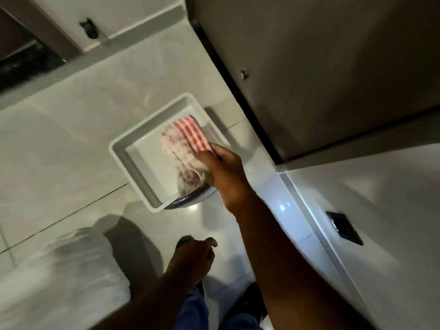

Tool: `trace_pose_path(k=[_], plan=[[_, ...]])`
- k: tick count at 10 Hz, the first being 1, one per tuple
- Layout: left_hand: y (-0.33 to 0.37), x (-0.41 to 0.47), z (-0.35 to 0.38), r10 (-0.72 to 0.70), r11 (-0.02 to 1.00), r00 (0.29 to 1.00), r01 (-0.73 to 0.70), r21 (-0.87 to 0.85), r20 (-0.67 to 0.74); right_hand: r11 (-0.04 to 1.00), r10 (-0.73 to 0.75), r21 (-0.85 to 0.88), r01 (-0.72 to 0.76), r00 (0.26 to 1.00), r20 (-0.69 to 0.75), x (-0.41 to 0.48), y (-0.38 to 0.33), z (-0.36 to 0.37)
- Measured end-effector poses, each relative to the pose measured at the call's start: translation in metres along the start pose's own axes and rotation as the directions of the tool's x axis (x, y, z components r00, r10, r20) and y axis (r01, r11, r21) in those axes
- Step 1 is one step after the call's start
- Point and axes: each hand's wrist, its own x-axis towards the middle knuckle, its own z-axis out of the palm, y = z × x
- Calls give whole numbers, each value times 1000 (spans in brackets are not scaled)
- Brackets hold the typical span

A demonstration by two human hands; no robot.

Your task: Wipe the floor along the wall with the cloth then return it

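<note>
A red-and-white checked cloth (184,151), grey with dirt at its lower end, hangs over a white square tray (123,160) that stands on the pale tiled floor (59,139). My right hand (222,170) is shut on the cloth's right edge, just above the tray's right rim. Nearer to me, my left hand (194,260) hangs with its fingers curled and nothing in it. The wall (392,222) with its grey skirting (307,210) runs down the right side.
A brown door (321,67) stands at upper right, beside the tray. A white cushion or bedding (59,277) lies at lower left. A black wall plate (344,227) sits on the right wall. A dark round object (190,201) shows under the tray's near corner.
</note>
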Motion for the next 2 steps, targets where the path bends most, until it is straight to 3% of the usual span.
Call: trace_pose_path(k=[1,2], plan=[[-9,-9,-7,-53,996,999,52,-72,-14,934,-15,-352,-55,981,-193,39,6,25],[-14,-14,-18,-40,994,997,33,-104,-62,738,-187,-661,-136,900,-394,48,5,25]])
